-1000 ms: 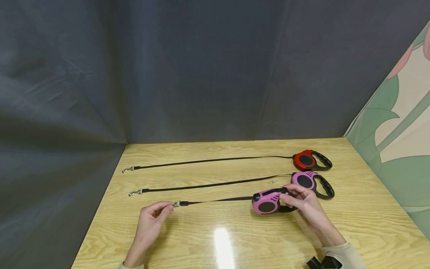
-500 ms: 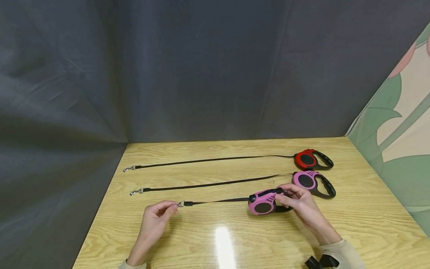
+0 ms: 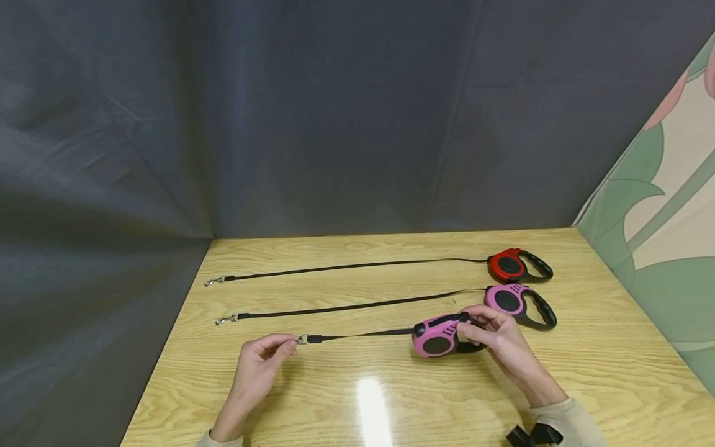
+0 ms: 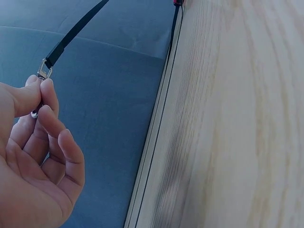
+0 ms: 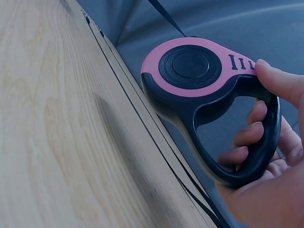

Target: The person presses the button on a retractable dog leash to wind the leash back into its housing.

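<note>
Pink-and-black plastic retractable leash (image 3: 437, 338) held over near side of wood-grain bench (image 3: 447, 397). Right hand (image 3: 503, 338) gripping black handle (image 5: 272, 130), left hand (image 3: 261, 360) pinching silver metal clip (image 3: 303, 339). Bit closer together than second ago; flat black strap (image 3: 391, 332) probably reeled in slightly.

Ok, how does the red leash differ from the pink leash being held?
The red leash lies on the table; the held pink leash is raised, handle in the right hand, clip in the left hand. The red leash's exposed strap is longer than the held pink leash's. Both straps are black.
</note>
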The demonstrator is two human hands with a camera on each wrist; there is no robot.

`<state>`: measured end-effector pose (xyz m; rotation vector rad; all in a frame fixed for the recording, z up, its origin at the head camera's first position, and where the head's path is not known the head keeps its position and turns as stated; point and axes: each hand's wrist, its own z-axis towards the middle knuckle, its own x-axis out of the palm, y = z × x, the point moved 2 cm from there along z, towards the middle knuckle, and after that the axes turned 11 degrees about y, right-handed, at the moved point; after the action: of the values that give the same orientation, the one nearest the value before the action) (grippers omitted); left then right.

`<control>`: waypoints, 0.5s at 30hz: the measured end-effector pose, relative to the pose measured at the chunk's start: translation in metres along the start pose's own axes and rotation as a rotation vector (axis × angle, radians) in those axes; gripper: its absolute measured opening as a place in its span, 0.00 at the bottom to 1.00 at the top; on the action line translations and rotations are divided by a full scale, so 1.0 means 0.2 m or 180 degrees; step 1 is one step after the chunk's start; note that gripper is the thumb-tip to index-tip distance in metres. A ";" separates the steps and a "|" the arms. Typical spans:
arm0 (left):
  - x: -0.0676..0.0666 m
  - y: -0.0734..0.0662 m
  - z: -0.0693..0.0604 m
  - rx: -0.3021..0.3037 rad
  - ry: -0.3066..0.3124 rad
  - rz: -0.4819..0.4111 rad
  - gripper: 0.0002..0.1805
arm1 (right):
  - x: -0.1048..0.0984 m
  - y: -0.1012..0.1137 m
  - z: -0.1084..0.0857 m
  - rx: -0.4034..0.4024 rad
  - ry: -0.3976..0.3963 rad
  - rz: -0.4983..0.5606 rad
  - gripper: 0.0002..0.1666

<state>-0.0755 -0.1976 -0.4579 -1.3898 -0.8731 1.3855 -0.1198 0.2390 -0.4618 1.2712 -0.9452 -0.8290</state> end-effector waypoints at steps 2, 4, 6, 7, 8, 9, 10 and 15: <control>0.00 0.00 0.00 0.0010 0.0014 0.0022 0.05 | 0.00 0.00 0.00 0.0000 -0.0004 -0.0005 0.18; 0.00 0.00 0.00 0.0023 0.0023 0.0039 0.05 | 0.00 0.00 0.00 -0.0002 -0.0005 -0.0010 0.18; 0.00 0.00 0.00 0.0027 0.0026 0.0051 0.05 | 0.00 0.00 0.00 0.0000 0.0000 -0.0007 0.18; 0.00 0.00 0.00 0.0033 0.0027 0.0053 0.05 | 0.00 0.00 0.00 0.0000 0.0002 -0.0006 0.18; 0.00 0.00 0.00 0.0032 0.0029 0.0056 0.05 | 0.00 0.00 0.00 -0.0002 0.0007 -0.0001 0.18; 0.01 0.00 0.00 0.0027 0.0029 0.0053 0.05 | 0.00 0.00 0.00 0.0008 0.0008 0.0001 0.18; 0.01 0.00 0.00 0.0022 0.0032 0.0049 0.05 | 0.00 0.00 0.00 0.0013 0.0013 0.0001 0.17; 0.01 0.00 0.00 0.0005 0.0072 0.0016 0.05 | 0.01 0.00 0.00 0.0112 -0.0029 -0.0041 0.14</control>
<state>-0.0756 -0.1957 -0.4588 -1.4046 -0.8541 1.3714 -0.1188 0.2382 -0.4623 1.3061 -0.9634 -0.8320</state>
